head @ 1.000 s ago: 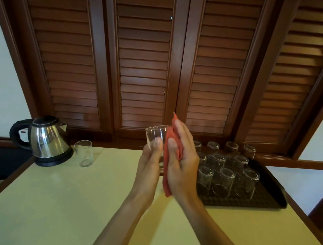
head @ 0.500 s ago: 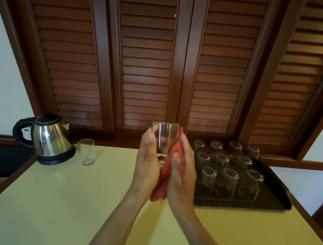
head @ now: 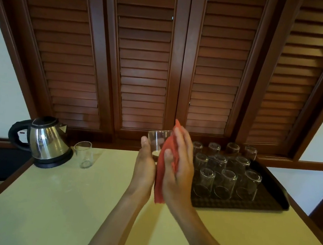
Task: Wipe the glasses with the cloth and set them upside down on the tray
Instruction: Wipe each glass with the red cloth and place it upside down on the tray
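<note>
Above the pale table, my left hand (head: 144, 172) grips a clear glass (head: 157, 141) with the thumb on its near side. My right hand (head: 179, 168) holds a red cloth (head: 160, 182) flat against the right side of this glass; the thumb lies over the cloth and the fingers reach up along it. The cloth's lower end hangs between my wrists. To the right, a dark tray (head: 267, 205) carries several glasses (head: 226, 183) standing upside down. One more glass (head: 84, 155) stands upright on the table at the left.
A steel kettle (head: 47, 142) with a black handle sits at the table's back left, beside the upright glass. Brown louvred shutters (head: 143, 60) close off the back. The table (head: 47, 210) stretches bare towards me.
The right hand has slid up along the glass with the cloth, its fingertips now above the rim. The left hand keeps its hold on the glass.
</note>
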The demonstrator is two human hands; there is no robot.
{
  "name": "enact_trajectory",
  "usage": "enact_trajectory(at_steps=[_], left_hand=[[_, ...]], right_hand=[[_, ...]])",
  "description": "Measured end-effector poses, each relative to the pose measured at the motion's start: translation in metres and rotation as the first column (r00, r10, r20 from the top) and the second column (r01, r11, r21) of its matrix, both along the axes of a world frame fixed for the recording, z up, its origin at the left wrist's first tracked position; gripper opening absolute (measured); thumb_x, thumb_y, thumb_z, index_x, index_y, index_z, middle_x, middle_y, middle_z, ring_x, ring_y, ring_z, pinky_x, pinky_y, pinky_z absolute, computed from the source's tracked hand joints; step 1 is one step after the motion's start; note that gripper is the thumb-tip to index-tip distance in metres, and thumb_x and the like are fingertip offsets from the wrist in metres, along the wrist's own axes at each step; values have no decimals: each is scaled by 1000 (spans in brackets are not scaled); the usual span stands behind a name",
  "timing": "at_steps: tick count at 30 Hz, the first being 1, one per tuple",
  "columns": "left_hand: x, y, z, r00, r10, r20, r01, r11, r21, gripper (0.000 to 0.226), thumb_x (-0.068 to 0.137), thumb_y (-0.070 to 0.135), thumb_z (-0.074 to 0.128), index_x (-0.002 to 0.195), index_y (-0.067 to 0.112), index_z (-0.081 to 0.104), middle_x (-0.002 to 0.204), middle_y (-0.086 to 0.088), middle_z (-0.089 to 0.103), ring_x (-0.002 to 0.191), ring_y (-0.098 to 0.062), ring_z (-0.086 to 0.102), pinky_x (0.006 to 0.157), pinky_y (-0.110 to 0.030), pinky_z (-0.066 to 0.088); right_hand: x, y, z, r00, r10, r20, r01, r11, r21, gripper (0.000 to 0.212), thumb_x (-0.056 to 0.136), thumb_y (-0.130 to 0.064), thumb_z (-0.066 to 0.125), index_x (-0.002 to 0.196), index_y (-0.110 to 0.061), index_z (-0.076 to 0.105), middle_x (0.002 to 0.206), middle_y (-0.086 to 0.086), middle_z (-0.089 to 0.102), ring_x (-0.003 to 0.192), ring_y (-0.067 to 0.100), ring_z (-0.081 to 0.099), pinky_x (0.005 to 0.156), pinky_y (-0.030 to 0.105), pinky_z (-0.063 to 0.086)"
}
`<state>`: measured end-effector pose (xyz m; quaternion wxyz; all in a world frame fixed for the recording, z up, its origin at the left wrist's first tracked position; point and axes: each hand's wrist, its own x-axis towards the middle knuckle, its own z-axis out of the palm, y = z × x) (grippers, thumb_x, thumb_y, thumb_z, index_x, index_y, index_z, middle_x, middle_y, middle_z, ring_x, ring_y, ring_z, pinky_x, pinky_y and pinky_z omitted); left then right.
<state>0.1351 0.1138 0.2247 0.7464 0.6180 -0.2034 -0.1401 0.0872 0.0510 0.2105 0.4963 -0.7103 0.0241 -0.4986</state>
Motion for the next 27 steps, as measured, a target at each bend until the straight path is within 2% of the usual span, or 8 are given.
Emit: enact_trajectory(at_steps=[5,10,12,15,18,21,25,27], left_hand=[[-3,5,8,984,-2,178,-5,999,39,92,81,90,23,132,19,49,118,-3,63,96,6,68,75,-19,60],[-2,0,7,991,35,128,-28,998,-60,67,97,71,37,124,19,69,112,-11,76,102,-21,75,86,-35,64],[0,3,10,991,47,127,-36,996,-81,58,101,59,33,129,25,70,113,-3,78,107,-14,74,87,-27,62],[-7,5,5,990,-9,144,11,1000,-9,57,101,59,26,137,32,61,116,11,72,101,9,69,76,-12,57],[-7,3,12,993,-74,96,76,997,-18,59,96,61,37,134,25,62,120,0,73,106,-3,73,86,-25,62],[2,5,22,997,-62,56,68,991,-112,63,100,67,45,138,20,61,126,-8,74,118,-20,71,100,-41,59],[0,6,11,997,-35,72,37,999,-22,60,100,73,36,136,33,62,128,0,71,121,-16,68,103,-48,57],[-2,6,12,997,-67,32,67,998,-1,58,103,68,27,129,35,67,126,3,73,123,-15,66,107,-45,54]], right_hand=[[-1,-9,-5,967,253,-33,-219,891,398,37,102,-50,43,135,-37,53,131,-6,64,121,6,61,111,42,46],[0,6,9,1000,0,13,0,999,-46,49,106,-29,41,153,-17,40,159,-2,34,142,-1,36,110,13,36],[-1,7,-8,1000,-13,-17,12,998,-67,52,103,-36,37,154,-22,37,159,-6,32,144,4,35,110,12,34],[5,-12,-2,995,84,-47,-73,977,201,45,104,-40,39,146,-27,46,143,-6,53,130,3,52,105,16,44],[1,-5,10,1000,-19,7,19,999,-27,44,107,-19,43,151,-14,43,154,2,42,139,5,44,109,16,39],[-3,2,-10,998,6,58,11,957,-290,48,108,-30,39,152,-13,39,161,5,32,148,13,33,117,25,33],[5,-12,5,994,111,-23,-107,986,130,50,103,-44,40,150,-25,42,150,-6,47,135,1,47,111,25,42],[6,-15,13,998,44,-36,-43,999,15,49,105,-29,42,153,-18,39,156,-2,40,139,2,41,111,19,40]])
